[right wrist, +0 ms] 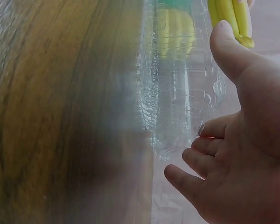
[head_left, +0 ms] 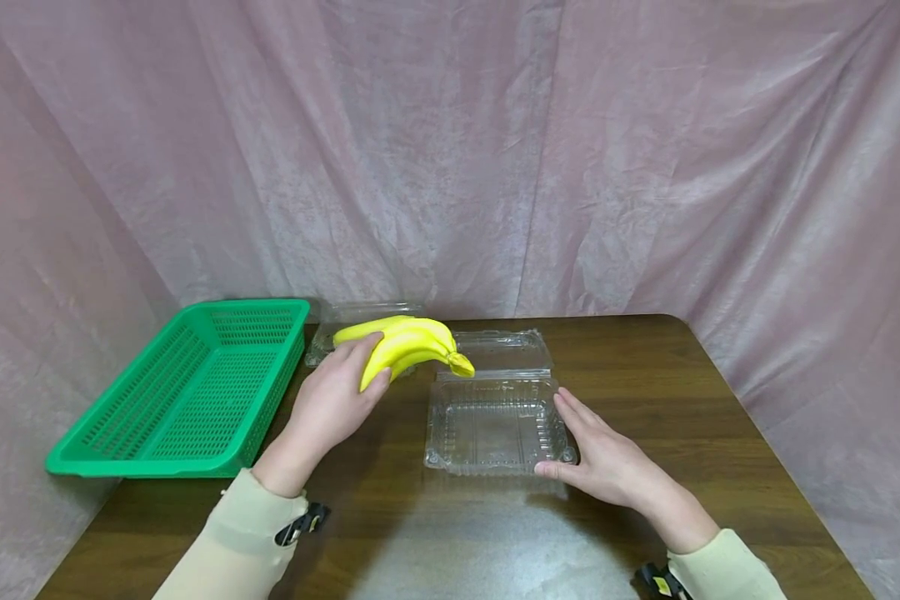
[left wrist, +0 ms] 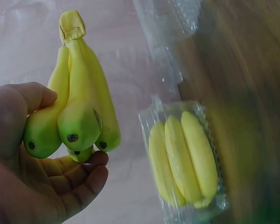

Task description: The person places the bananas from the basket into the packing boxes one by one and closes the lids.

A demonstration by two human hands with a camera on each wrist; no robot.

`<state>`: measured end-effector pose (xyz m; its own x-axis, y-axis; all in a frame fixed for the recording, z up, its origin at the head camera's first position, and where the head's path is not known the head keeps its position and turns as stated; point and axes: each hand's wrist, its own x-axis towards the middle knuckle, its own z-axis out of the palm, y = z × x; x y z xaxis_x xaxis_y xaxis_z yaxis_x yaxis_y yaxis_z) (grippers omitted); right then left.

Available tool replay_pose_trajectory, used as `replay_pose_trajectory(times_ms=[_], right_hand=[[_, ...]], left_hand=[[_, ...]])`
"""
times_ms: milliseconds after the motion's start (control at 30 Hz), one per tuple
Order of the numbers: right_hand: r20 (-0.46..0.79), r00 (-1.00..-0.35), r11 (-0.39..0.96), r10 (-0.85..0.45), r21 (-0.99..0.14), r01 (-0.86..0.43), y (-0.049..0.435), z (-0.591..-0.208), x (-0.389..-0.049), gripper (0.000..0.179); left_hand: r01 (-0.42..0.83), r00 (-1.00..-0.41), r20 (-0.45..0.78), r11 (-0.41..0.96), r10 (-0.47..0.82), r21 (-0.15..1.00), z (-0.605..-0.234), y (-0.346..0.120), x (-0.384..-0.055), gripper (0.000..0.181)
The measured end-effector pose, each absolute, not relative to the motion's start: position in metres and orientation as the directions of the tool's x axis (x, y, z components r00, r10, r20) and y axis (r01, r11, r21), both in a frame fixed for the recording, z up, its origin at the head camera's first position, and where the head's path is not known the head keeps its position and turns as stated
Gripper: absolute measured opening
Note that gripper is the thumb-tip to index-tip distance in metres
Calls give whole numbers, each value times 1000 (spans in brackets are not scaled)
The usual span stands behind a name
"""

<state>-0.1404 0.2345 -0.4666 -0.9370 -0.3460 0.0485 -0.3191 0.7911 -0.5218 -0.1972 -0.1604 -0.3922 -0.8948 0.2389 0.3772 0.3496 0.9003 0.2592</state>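
Observation:
My left hand grips a yellow bunch of bananas and holds it above the table, left of the clear plastic box. In the left wrist view the bananas show greenish tips with dark ends, and the thumb lies across one of them. The box stands with its lid folded back. At the box's right side is my right hand, fingers extended and thumb spread near the front corner. In the right wrist view its fingertips come close to the plastic; contact is hard to tell.
A green plastic basket stands at the left of the brown wooden table. Behind the held bunch, a second clear box contains several bananas. A pink curtain hangs along the back.

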Motion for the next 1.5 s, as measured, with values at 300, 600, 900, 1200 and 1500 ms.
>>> replay_pose_trajectory(times_ms=[300, 600, 900, 1200, 1500], right_hand=[[55, -936, 791, -347, -520, -323, 235, -467, -140, 115], [47, -937, 795, -345, -516, -318, 236, -467, -140, 117], [47, -937, 797, -346, -513, -320, 235, -467, -140, 116], [48, -937, 797, -345, -513, -319, 235, -467, -139, 116], [36, -942, 802, -334, -514, -304, 235, -467, -141, 114]], left_hand=[[395, -883, 379, 875, 277, 281, -395, -135, -199, 61], [423, -875, 374, 860, 306, 287, -400, -119, -199, 62], [479, -853, 376, 828, 361, 290, -407, -102, -200, 66], [510, -842, 367, 802, 394, 309, -414, -85, -199, 68], [530, -836, 346, 788, 425, 314, -424, -70, -195, 69]])
